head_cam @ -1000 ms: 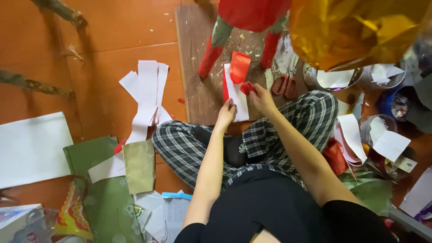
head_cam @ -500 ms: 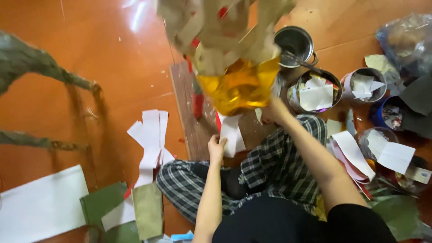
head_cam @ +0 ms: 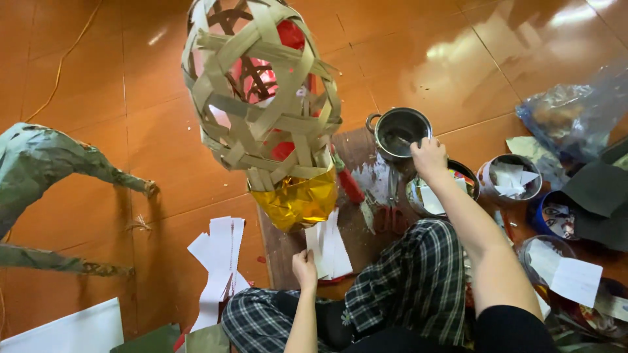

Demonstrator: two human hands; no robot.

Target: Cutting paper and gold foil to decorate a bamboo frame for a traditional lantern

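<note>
My left hand [head_cam: 305, 268] pinches a small stack of white paper strips [head_cam: 328, 247] over a wooden board [head_cam: 366, 176] on the floor. My right hand [head_cam: 428, 155] reaches out to a steel pot [head_cam: 400, 131] and seems to grip a thin handle sticking out of it; the fingers are curled, and what they hold is partly hidden. A woven bamboo frame [head_cam: 261, 98], partly covered in red and gold foil [head_cam: 297, 199], hangs in front of me above the board. My legs in checked trousers [head_cam: 412, 281] are crossed below.
Round tins with paper scraps [head_cam: 510, 176] stand to the right, beside a plastic bag [head_cam: 575, 117]. More white strips [head_cam: 219, 261] lie on the orange tiled floor at left. A green paper-covered shape [head_cam: 39, 163] stretches along the left edge. Red-handled scissors [head_cam: 389, 216] lie on the board.
The view has tilted up, showing more of the bamboo frame. My right hand has moved from the paper strips out to the steel pot. My left hand still holds the strips.
</note>
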